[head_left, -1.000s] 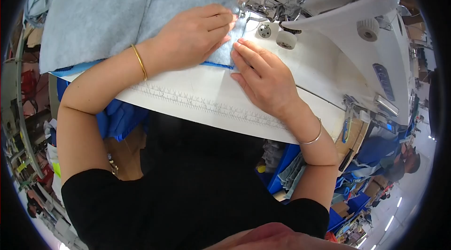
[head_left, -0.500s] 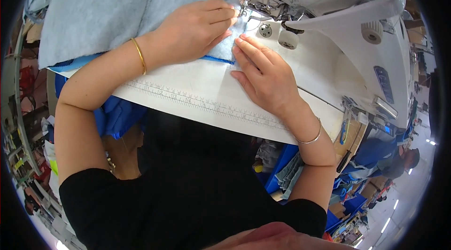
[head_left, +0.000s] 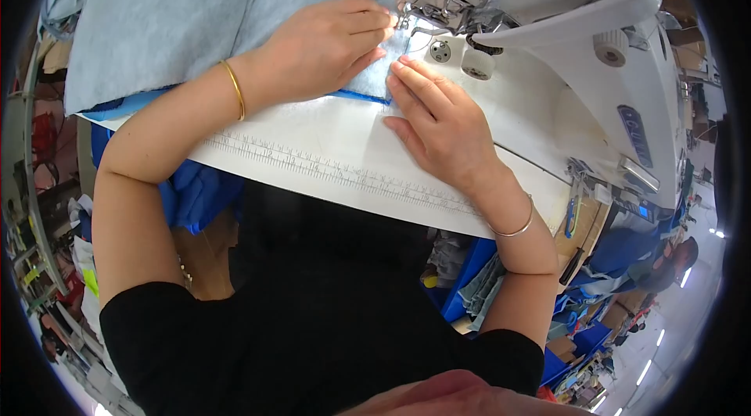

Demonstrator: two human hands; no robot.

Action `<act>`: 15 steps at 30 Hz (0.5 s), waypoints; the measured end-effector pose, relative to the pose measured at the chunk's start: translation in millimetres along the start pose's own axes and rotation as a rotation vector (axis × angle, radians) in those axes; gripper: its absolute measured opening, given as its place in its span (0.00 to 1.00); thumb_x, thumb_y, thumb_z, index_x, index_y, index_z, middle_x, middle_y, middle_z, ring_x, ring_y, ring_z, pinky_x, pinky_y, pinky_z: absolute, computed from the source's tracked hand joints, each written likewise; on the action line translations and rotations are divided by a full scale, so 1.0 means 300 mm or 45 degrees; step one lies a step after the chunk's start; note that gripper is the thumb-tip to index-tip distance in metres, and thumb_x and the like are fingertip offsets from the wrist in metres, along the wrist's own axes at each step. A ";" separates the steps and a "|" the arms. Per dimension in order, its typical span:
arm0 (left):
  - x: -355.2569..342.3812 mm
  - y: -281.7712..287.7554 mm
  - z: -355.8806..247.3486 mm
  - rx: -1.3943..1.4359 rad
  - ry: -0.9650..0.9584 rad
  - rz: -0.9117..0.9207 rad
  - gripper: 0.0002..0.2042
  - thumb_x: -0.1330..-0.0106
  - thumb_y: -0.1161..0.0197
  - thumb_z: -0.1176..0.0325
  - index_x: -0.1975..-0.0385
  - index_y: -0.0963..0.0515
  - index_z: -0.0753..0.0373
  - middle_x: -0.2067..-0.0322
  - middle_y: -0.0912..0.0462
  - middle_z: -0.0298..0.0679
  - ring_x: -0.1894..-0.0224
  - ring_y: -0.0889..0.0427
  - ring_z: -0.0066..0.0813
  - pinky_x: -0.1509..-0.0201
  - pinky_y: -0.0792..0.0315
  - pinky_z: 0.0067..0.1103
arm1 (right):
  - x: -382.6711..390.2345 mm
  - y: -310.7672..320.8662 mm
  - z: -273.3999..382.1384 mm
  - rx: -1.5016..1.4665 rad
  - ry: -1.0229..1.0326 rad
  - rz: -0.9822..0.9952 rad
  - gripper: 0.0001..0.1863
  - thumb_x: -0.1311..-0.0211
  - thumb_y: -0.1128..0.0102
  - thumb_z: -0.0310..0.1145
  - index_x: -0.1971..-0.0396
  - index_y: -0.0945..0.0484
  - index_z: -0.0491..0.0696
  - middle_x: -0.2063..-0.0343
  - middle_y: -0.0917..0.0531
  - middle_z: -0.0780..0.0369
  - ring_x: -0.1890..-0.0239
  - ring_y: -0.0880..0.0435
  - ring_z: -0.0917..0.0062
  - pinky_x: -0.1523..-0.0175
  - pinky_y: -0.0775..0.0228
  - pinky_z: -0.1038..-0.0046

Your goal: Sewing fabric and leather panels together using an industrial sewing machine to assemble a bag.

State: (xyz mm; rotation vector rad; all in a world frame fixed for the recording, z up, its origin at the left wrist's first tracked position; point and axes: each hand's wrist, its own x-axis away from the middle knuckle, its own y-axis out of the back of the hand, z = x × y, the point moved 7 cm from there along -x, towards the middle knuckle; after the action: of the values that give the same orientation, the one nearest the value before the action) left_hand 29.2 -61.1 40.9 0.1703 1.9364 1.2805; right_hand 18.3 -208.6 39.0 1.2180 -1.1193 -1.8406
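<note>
Pale blue-grey fabric (head_left: 172, 25): lay soft-looking face up across the white table (head_left: 313, 133), reaching at its right edge to the presser foot (head_left: 404, 21) of the sewing machine (head_left: 567, 76), with a strip of blue (head_left: 364, 96) showing along the near edge. With the left hand (head_left: 335, 41), curled the fingers fairly close together over the fabric, tips just beside the presser foot; could not tell from above whether pinching or only pressing. With the right hand (head_left: 447, 115), rested nearly straight fingers at the right edge, thumb apart, apparently gripping nothing. Seemed, by judgement, to be guiding the edge at the presser foot. Called for light, even pressure from both sides, without pulling or shoving against the sewing machine. Probably paid to hold the right edge straight and the fabric level, smoothing out any pucker ahead of the presser foot. Most of all, seemed to need care with the left fingertips, so near the metal. Likely also helped to support the broad fabric at left, preventing drag on the edge.
</note>
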 end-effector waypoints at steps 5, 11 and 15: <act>0.000 -0.005 0.011 0.007 -0.001 -0.001 0.11 0.37 0.32 0.71 0.56 0.18 0.67 0.54 0.15 0.40 0.47 0.19 0.35 0.44 0.22 0.26 | -0.005 -0.004 -0.006 0.000 -0.024 0.004 0.26 0.47 0.27 0.35 0.51 0.20 0.38 0.46 0.21 0.59 0.41 0.21 0.66 0.42 0.24 0.66; -0.007 -0.001 0.012 -0.007 0.001 -0.010 0.12 0.36 0.33 0.70 0.56 0.18 0.67 0.54 0.14 0.40 0.47 0.19 0.34 0.45 0.22 0.26 | -0.006 -0.001 -0.004 0.006 -0.037 -0.001 0.26 0.46 0.28 0.35 0.50 0.20 0.37 0.45 0.21 0.58 0.41 0.21 0.65 0.42 0.24 0.66; -0.003 -0.001 0.016 0.019 0.005 0.011 0.11 0.35 0.34 0.70 0.56 0.18 0.68 0.53 0.14 0.40 0.47 0.19 0.34 0.46 0.22 0.27 | -0.006 -0.001 0.001 0.010 -0.029 0.001 0.26 0.46 0.28 0.36 0.50 0.20 0.37 0.45 0.21 0.58 0.42 0.21 0.65 0.42 0.24 0.66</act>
State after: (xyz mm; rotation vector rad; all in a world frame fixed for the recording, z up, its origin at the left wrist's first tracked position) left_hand 33.2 -58.2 40.3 0.1842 1.9506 1.2734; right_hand 18.7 -206.8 39.4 1.2037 -1.1406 -1.8551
